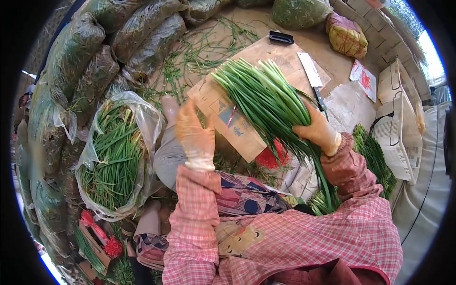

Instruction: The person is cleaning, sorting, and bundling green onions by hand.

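Note:
A thick bunch of garlic chives (266, 95) is gripped in my right hand (320, 130), gloved, with the fingers wrapped round it near the leafy end. The pale cut ends point up and left over a flat cardboard-like board (209, 97) with blue print. My left hand (194, 135), also gloved, is raised left of the board, apart from the bunch. Its fingers are stretched upward with the thumb away from them, somewhat blurred, and nothing shows in it. A pink-and-white strip (232, 115) lies against the bunch. Farther right, a cleaver (311, 71) rests on the board.
An open plastic bag of chives (116, 164) stands at left. Full sacks (85, 42) are piled behind it. Red ties (273, 156) lie beneath the board. More chives (375, 159) and a white plastic crate (401, 128) are at right. A black case (281, 37) sits at the board's far edge.

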Motion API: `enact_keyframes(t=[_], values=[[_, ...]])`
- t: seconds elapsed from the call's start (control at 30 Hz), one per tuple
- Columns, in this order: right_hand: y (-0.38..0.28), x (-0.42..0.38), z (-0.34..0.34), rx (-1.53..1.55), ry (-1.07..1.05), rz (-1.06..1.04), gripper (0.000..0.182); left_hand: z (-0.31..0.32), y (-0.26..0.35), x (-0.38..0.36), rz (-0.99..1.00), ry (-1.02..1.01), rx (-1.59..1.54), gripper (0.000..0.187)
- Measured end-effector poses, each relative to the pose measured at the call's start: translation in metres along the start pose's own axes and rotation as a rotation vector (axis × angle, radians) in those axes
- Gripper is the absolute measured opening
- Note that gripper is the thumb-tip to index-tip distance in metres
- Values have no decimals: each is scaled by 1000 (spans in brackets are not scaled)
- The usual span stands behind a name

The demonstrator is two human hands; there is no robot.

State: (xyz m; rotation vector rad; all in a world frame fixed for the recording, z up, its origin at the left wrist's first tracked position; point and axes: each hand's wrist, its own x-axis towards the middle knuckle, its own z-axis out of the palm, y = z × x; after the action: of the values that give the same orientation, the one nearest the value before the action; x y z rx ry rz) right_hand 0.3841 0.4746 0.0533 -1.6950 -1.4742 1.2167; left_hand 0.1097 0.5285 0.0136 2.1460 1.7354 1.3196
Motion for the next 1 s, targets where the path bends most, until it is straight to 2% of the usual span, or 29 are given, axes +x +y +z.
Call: enact_keyframes(t=[0.07,0.1,0.13,0.23,0.33,0.43,0.53,0.57,0.63,0.67,0.8,0.9,1.0], values=[[3,18,10,65,3,63,70,45,-39,-32,-21,-312,315,38],[8,30,20,79,10,56,70,58,-33,-30,-125,-544,426,46],[8,41,30,33,-18,42,70,72,-34,-39,-172,-581,403,54],[-10,64,60,-142,79,-320,72,93,-38,-43,-234,-581,385,42],[-28,89,79,-159,42,-303,73,104,-62,-47,-182,-535,197,25],[-17,116,98,-364,-6,-217,76,99,-70,-39,-205,-572,144,8],[14,129,125,-805,137,-156,87,96,-79,-29,-233,-470,116,10],[18,129,132,-935,167,-135,90,97,-86,-27,-176,-489,65,8],[24,123,145,-955,262,-170,89,92,-96,-22,-62,-526,-25,12],[26,120,148,-965,303,-192,88,91,-96,-21,-40,-640,56,13],[28,120,150,-931,338,-190,87,83,-90,-20,-130,-790,48,18],[32,120,146,-903,332,-218,86,81,-89,-28,-310,-728,5,24],[38,118,146,-938,376,-302,87,73,-86,-31,-561,-704,-243,33]])
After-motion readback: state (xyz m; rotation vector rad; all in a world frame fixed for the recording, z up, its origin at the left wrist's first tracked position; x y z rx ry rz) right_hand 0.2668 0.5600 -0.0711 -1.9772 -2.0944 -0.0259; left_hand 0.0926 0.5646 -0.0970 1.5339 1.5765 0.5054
